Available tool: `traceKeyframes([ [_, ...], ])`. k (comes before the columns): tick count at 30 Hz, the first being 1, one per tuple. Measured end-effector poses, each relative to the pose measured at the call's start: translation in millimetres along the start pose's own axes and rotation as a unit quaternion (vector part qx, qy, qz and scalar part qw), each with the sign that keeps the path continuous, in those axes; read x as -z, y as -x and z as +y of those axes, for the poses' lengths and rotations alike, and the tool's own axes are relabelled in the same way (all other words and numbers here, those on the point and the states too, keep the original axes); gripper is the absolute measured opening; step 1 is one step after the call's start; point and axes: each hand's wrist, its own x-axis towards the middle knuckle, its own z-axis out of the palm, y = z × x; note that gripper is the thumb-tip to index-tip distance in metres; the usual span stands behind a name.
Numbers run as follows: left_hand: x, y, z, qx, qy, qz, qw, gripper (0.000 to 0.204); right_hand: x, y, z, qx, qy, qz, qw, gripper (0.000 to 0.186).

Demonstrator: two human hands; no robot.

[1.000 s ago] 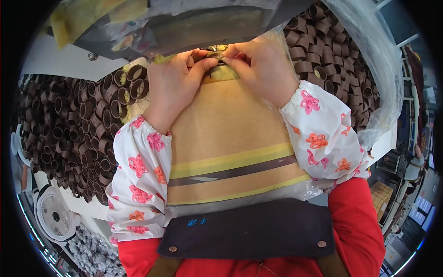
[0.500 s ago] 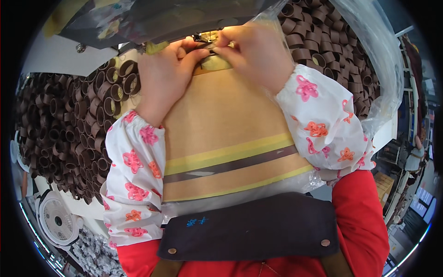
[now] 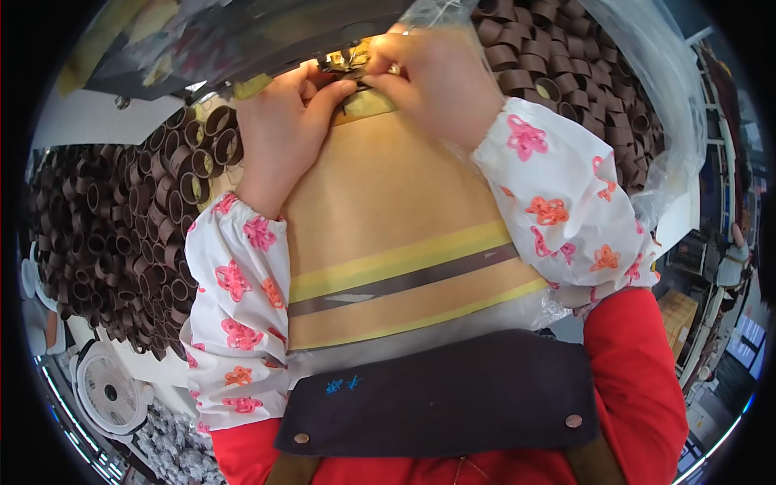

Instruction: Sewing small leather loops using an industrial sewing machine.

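Note:
At the lit needle area of a sewing machine [image 3: 267, 44], both hands work close together at the top of the view. My left hand [image 3: 279, 141] is closed, thumb against the fingers, on a small dark strip [image 3: 357, 79]. Pinching at the other side of this strip, my right hand [image 3: 440, 81] has its thumb and forefinger near the needle. Fingers and the machine head hide most of the strip, so its full shape cannot be made out. Below the hands lies a tan work surface [image 3: 380, 178] with yellow and dark tape bands across it.
Many brown rings [image 3: 105, 218] are heaped to the left, and more brown rings [image 3: 578, 81] lie to the right beside a clear plastic sheet [image 3: 687, 121]. A white fan [image 3: 111, 392] stands at lower left. A cardboard box [image 3: 677, 315] is at lower right.
The view has shifted slightly. Both hands stay at the needle area, the right one a little farther up and left in the picture. The dark strip remains between the fingers.

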Motion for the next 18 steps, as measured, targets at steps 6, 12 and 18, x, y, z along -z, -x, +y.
traceKeyframes([
  [6,2,1,-3,0.02,-0.001,0.027,0.999,0.031,-9,-4,0,0.034,0.015,0.007,0.999,0.012],
  [12,2,36,12,-0.131,-0.133,0.058,0.981,0.019,8,13,-22,0.011,0.018,-0.045,0.999,0.014],
  [18,69,74,-28,-0.071,-0.21,0.045,0.974,0.014,115,53,16,-0.003,0.204,0.01,0.979,0.011],
])
